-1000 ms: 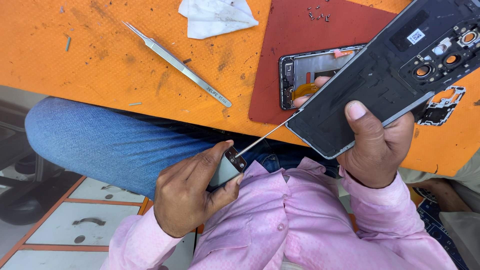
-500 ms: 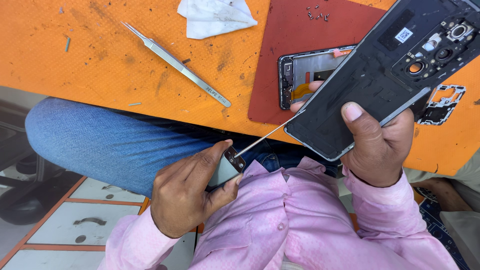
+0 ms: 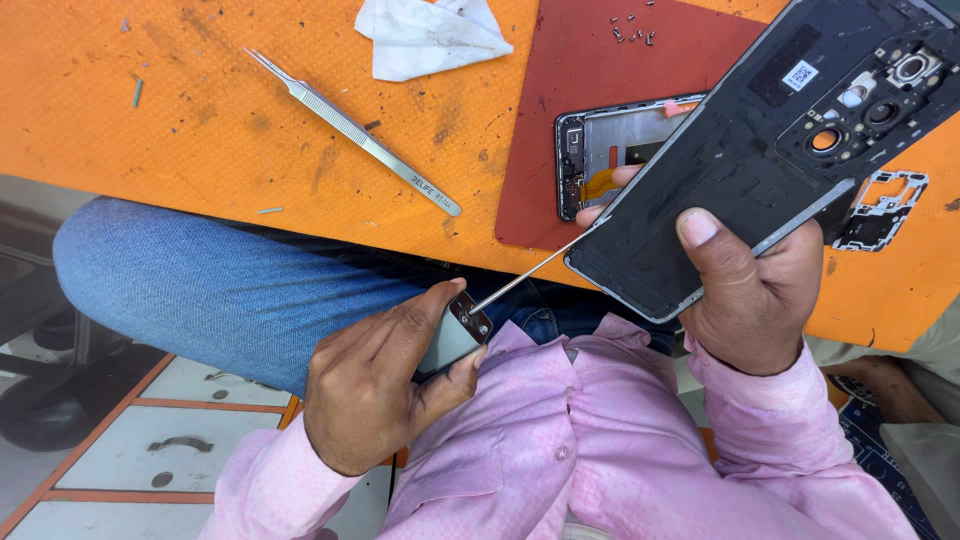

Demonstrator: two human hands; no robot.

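L hand (image 3: 385, 385) fingers clamped on tool handle (image 3: 452, 340); R hand (image 3: 755, 290) clamped on phone back cover (image 3: 760, 150), centre-right of frame. Keep needle tip (image 3: 575, 238) shallow at cover's corner, cover steady.

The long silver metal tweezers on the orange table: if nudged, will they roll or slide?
The long silver metal tweezers lie flat on the orange table, so they would probably slide, not roll. They look thin, stiff and light. Their fine tips may catch on the scuffed surface.
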